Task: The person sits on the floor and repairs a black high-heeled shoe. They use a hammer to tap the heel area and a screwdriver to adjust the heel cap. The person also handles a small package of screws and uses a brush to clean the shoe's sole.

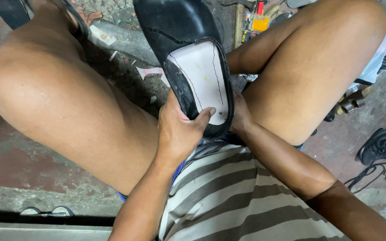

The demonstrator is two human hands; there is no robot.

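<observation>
A black shoe (175,27) lies upside down between my knees, its heel end toward me. A white insole piece (202,76) with thin black lines covers the heel part of its underside. My left hand (179,129) grips the shoe's heel from the left, with the thumb pressed on the white piece near its lower edge. My right hand (240,116) holds the heel from the right and is mostly hidden behind the shoe.
My bare legs spread to both sides over a rough concrete floor (14,169). Paper scraps (150,71) lie on the floor. Tools with a yellow item (255,20) sit at the top. Other black shoes (380,145) and a cable (365,174) lie at the right.
</observation>
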